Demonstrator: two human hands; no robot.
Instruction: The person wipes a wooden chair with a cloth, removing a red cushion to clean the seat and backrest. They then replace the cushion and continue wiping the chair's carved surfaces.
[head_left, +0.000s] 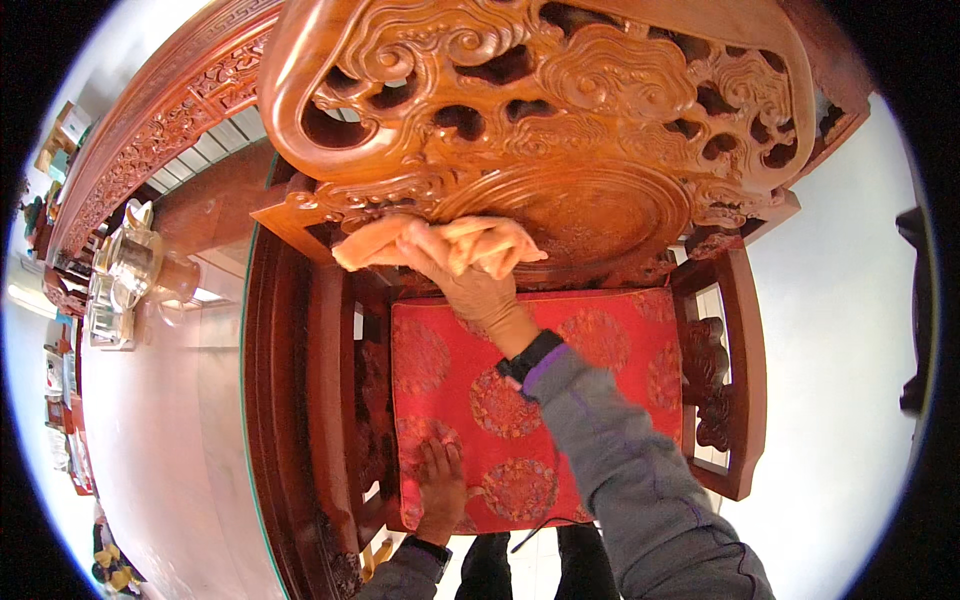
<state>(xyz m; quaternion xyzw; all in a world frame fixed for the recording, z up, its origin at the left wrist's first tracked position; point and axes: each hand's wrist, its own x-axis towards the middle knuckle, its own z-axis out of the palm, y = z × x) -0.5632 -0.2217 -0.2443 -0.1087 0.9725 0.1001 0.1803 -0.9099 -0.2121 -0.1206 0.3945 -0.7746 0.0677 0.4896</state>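
Note:
A carved, polished wooden armchair (600, 202) stands before me, its backrest pierced with scrollwork around an oval panel. Against the lower left of that backrest, my right hand (480, 296) holds a bunched orange cloth (491, 244). The fingertips are partly hidden in its folds. My left hand (441, 480) rests on the front left of the red patterned seat cushion (510, 405), fingers on the fabric and nothing seen in it.
A glass-topped wooden table (172, 405) adjoins the chair on the left, with a glass tea set (135, 262) at its far end. Behind it runs a carved wooden bench back (161, 112). The chair's right armrest (742, 375) faces a white wall (832, 300).

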